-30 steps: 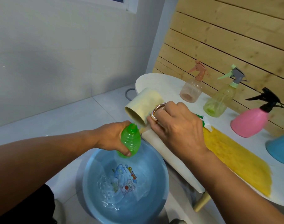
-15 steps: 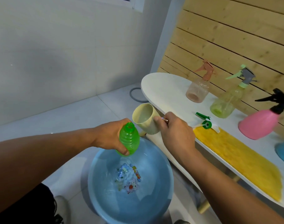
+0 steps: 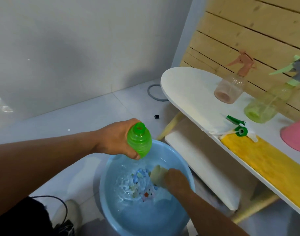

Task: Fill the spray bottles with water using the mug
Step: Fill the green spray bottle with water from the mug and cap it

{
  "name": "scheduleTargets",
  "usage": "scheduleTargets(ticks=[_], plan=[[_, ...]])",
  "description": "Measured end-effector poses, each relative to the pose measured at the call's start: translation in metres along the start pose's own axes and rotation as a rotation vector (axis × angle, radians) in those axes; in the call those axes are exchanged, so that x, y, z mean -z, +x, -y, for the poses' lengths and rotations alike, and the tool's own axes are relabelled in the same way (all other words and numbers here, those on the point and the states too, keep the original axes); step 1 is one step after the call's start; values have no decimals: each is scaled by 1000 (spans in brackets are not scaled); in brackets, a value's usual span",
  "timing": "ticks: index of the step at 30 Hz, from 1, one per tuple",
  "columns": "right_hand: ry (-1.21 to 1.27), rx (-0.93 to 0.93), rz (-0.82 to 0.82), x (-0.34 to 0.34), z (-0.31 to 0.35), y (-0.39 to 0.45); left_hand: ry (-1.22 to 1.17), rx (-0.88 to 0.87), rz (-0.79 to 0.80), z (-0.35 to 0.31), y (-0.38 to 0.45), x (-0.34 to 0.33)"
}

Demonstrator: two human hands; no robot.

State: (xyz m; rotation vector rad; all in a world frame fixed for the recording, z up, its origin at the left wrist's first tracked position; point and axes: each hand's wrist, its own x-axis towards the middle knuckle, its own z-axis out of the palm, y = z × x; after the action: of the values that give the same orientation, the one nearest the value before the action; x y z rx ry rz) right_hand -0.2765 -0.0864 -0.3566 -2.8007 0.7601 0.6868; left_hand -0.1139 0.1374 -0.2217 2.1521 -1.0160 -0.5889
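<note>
My left hand [image 3: 117, 138] grips an open green spray bottle [image 3: 140, 140] upright above the far rim of the blue basin [image 3: 183, 167]. Its green spray head [image 3: 238, 127] lies on the white table beside the yellow cloth. Down in the basin, my right hand [image 3: 175, 182] holds the cream mug [image 3: 157, 175] dipped on its side in the rippling water. Three capped spray bottles stand on the table: a clear pinkish one [image 3: 230, 88], a yellow-green one [image 3: 268, 103] and a pink one [image 3: 296, 135].
The white table [image 3: 185, 86] runs along a wooden slat wall, with a yellow cloth [image 3: 265, 160] on it and a lower shelf [image 3: 197, 160] beneath. A grey ring [image 3: 150, 92] and a small black object [image 3: 156, 116] lie on the tiled floor.
My right hand has lowered the mug from beside the bottle's mouth down into the basin water. The left hand keeps the green bottle in much the same place. The view tilted downward.
</note>
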Motion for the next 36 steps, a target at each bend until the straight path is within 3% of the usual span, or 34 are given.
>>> scheduleTargets(ticks=[7, 13, 19, 25, 36], plan=[[-187, 57, 57, -42, -7, 16, -17, 22, -1, 9, 1, -1], [114, -4, 56, -44, 1, 19, 6, 45, 35, 11, 0, -2], [611, -185, -14, -5, 6, 13, 37, 38, 51, 10, -2, 1], [914, -119, -95, 59, 17, -22, 48, 24, 38, 7, -7, 5], [1000, 57, -437, 171, 20, -84, 93, 33, 72, 5, -15, 9]])
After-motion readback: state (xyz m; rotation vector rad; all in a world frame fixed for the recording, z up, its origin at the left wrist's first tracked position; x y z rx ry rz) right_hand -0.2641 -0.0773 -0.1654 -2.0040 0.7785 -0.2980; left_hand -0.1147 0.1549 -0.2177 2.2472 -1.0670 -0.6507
